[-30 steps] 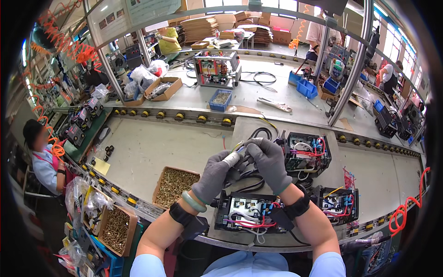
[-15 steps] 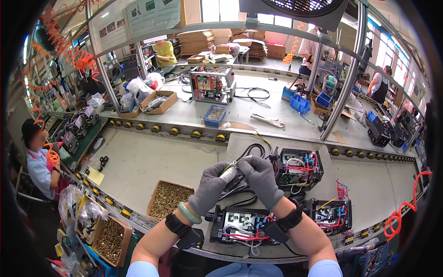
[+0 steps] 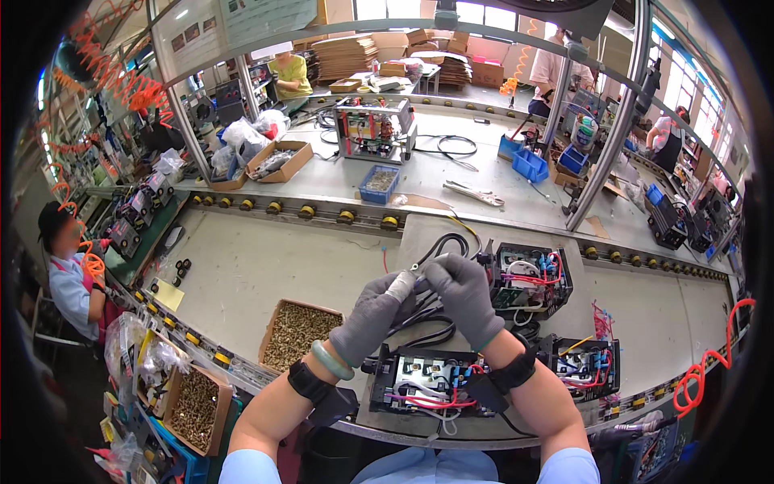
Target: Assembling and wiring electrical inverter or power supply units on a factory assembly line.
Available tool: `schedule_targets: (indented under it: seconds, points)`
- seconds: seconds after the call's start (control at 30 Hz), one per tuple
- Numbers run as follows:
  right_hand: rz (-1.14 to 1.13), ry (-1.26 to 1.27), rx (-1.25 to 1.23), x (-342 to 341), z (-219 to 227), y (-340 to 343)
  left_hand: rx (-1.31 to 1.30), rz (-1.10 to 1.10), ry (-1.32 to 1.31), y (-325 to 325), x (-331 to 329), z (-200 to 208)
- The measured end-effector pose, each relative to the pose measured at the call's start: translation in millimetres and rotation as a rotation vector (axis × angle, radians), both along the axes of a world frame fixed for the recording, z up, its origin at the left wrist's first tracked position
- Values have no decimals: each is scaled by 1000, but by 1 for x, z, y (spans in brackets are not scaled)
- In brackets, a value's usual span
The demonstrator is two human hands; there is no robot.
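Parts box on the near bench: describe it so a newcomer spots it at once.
Over the near bench, find the left hand. Left of it sits an open cardboard box of small brassy parts. Unlike its lower-left lookalike, this one sits on the bench.

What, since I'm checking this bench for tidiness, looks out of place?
Small black round parts lie loose by the yellow paper, outside any box: untidy. On the left hand, a whitish wrapping covers one grey-gloved digit, unlike the others.
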State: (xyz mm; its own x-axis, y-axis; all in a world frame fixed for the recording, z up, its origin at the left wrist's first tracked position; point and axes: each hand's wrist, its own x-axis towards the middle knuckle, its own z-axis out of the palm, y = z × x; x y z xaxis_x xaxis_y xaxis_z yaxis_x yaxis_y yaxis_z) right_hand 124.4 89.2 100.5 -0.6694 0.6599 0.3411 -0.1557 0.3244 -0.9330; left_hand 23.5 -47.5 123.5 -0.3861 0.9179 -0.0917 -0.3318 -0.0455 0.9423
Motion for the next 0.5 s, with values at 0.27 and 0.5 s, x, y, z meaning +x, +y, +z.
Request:
schedule_targets:
  seconds: [0.27,0.5]
  points:
    - [301,60,-860,5,17,-10,38,28,-287,1,-4,-24]
    - [225,20,-669,-4,1,-16,13,150,-243,2,7,-28]
